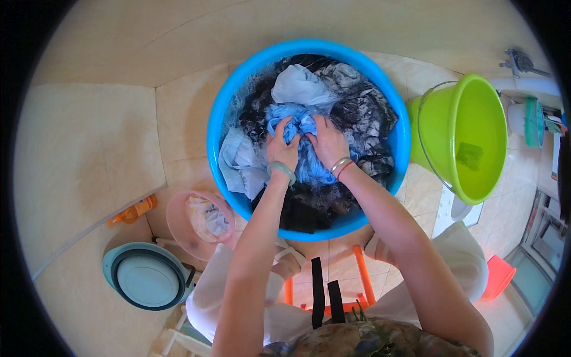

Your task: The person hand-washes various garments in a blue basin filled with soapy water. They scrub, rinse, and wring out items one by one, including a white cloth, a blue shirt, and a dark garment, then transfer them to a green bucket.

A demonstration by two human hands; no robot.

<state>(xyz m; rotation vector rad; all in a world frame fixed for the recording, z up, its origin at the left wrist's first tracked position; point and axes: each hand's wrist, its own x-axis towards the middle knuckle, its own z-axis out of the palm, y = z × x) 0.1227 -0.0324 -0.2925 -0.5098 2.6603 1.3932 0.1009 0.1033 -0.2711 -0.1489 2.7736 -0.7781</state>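
Note:
Both of my hands are down in a large round blue tub of soapy water and wet clothes. My left hand and my right hand grip a bunched light-blue garment in the middle, fingers curled into its folds. Beyond it lies a pale wet cloth. Dark patterned clothing fills the tub's right side, and a pale blue-white garment hangs over the left rim. Black fabric lies at the near side. A green bangle circles my left wrist; thin bracelets are on the right.
A lime-green bucket stands right of the tub. At the left are a pink basin with light cloth, an orange bottle and a grey-blue basin. An orange stool shows between my legs; a red-orange container stands at the right.

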